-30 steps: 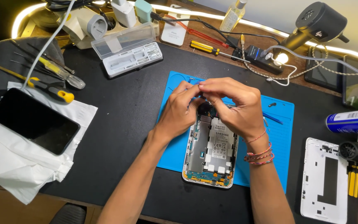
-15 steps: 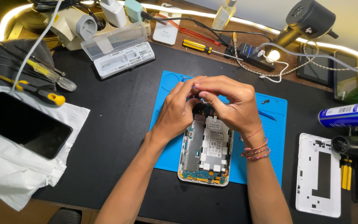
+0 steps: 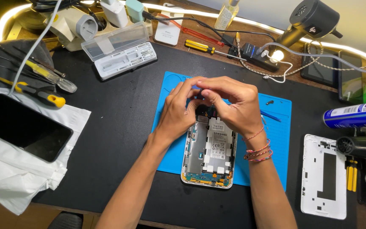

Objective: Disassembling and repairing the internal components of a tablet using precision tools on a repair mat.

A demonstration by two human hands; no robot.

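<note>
Working at the top end of an opened tablet

Both hands are brought together over the upper end of the opened tablet (image 3: 209, 154), which is laid face down on the blue repair mat (image 3: 276, 127) so that its battery and circuit board are exposed. The left hand (image 3: 175, 111) is curled against the tablet's top edge, apparently to steady it; the right hand (image 3: 234, 106) is arched above, its fingertips pinched close together over something too small to be made out. The spot being handled is hidden by the fingers themselves.

The removed white back cover (image 3: 325, 176) is set well apart on the right. A screwdriver bit case (image 3: 121, 51), yellow-handled screwdrivers (image 3: 43, 95) and a dark screen panel (image 3: 22, 127) on white wrapping are kept to the left, clear of the mat.
</note>
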